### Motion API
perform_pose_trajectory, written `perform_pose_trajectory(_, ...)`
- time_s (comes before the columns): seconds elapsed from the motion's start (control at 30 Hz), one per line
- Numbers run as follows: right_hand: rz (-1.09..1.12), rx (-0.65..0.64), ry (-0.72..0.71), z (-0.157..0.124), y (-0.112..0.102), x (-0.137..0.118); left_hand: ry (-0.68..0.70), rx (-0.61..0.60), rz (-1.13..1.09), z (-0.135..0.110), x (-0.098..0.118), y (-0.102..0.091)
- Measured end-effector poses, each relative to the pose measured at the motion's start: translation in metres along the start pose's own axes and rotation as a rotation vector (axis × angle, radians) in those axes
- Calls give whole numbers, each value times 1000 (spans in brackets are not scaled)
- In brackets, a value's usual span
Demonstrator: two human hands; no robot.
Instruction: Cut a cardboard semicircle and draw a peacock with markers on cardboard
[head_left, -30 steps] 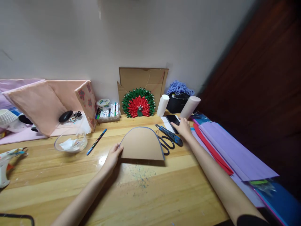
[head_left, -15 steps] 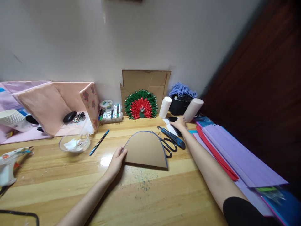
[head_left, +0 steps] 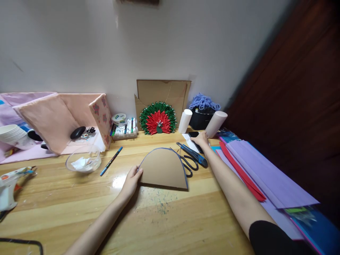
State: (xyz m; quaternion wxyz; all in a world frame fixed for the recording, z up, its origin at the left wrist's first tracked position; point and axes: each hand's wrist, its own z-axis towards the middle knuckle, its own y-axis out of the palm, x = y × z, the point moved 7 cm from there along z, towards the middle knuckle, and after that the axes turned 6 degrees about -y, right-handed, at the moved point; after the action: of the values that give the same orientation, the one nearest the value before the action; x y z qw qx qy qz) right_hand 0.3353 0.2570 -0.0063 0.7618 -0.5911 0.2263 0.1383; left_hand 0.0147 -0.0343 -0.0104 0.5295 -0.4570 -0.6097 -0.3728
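My left hand (head_left: 132,181) pinches the lower left corner of a half-round cardboard piece (head_left: 164,169) with a blue-drawn edge, lying on the wooden table (head_left: 170,219). My right hand (head_left: 201,140) reaches to the back right and rests on a black phone (head_left: 195,135) lying on white paper; its fingers lie over the phone. Black scissors (head_left: 189,165) and a blue utility knife (head_left: 193,155) lie between the cardboard and my right forearm.
A red-and-green peacock fan craft (head_left: 157,118) leans on a cardboard sheet (head_left: 163,91) at the wall. Two white rolls (head_left: 185,120), purple yarn (head_left: 204,101), marker pens (head_left: 125,127), a blue pen (head_left: 111,160), a glass bowl (head_left: 83,160), a glue gun (head_left: 10,184), purple and red paper sheets (head_left: 262,170) surround it.
My right hand has moved from beside the utility knife further back onto the phone. The view shifted slightly. My left hand has kept its hold on the cardboard.
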Motion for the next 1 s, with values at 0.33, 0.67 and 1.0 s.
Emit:
perform_pose_trajectory(0.33,114,-252,-528,-96,-25,-60,-23,184,13,-2,-3,-46)
perform_pose_trajectory(0.67,-167,-253,-804,-182,-12,-47,109,447,930,-34,33,-79)
perform_pose_trajectory(1.0,235,-337,-670,-186,-29,-64,-54,512,1353,-19,29,-115)
